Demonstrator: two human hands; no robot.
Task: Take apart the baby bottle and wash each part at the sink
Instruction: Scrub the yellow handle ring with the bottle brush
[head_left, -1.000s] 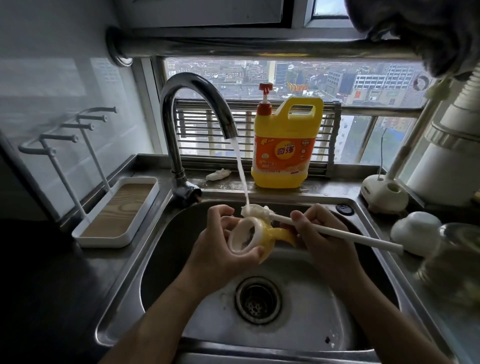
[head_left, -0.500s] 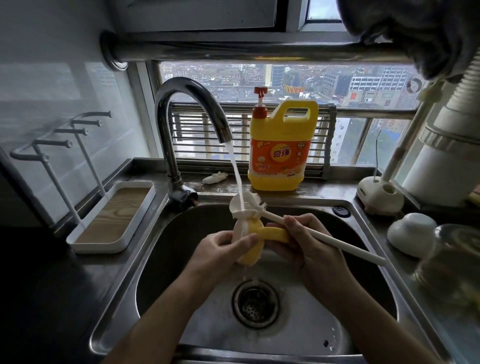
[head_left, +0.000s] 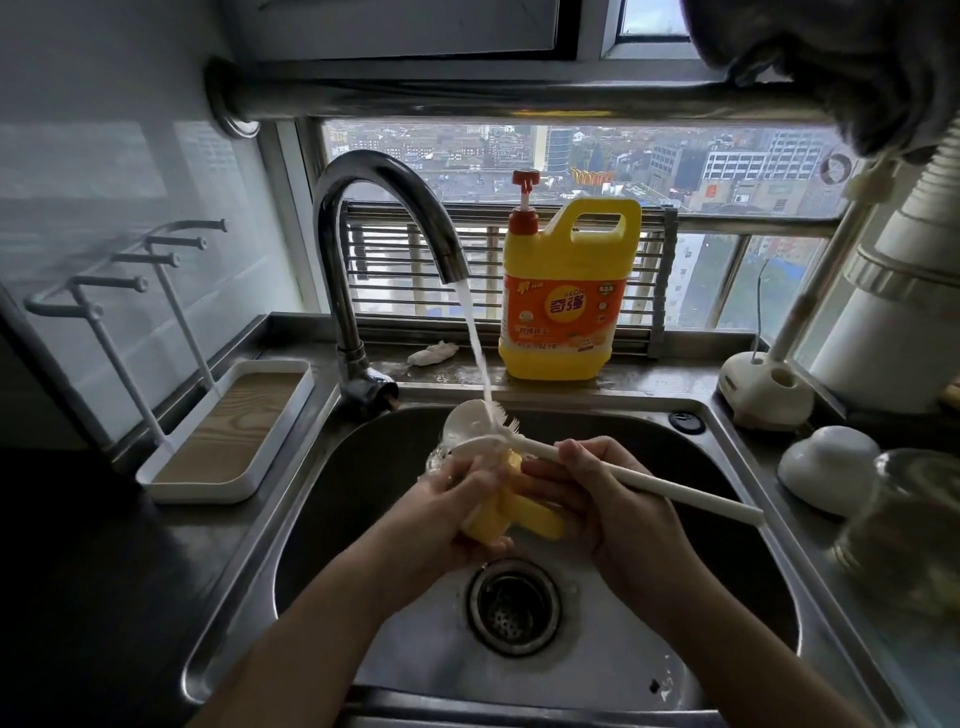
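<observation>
Fingers (head_left: 470, 480) of the left hand (head_left: 441, 517) hide most of the yellow collar (head_left: 522, 513).

yellow bottle part (head_left: 514, 514): handled collar, possibly with a clear teat at its upper end, tilted, mid-frame above the sink (head_left: 353, 499) drain | bottle brush (head_left: 649, 483): white, handle slanting down to the right, bristled head against the part's upper end

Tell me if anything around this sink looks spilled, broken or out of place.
Nothing serious. A crumpled white scrap lies on the wet ledge beside the tap, and a dark speck sits in the sink near its front edge. The soap jug stands upright; the left hand holds the yellow bottle part, the right hand the brush.
</observation>
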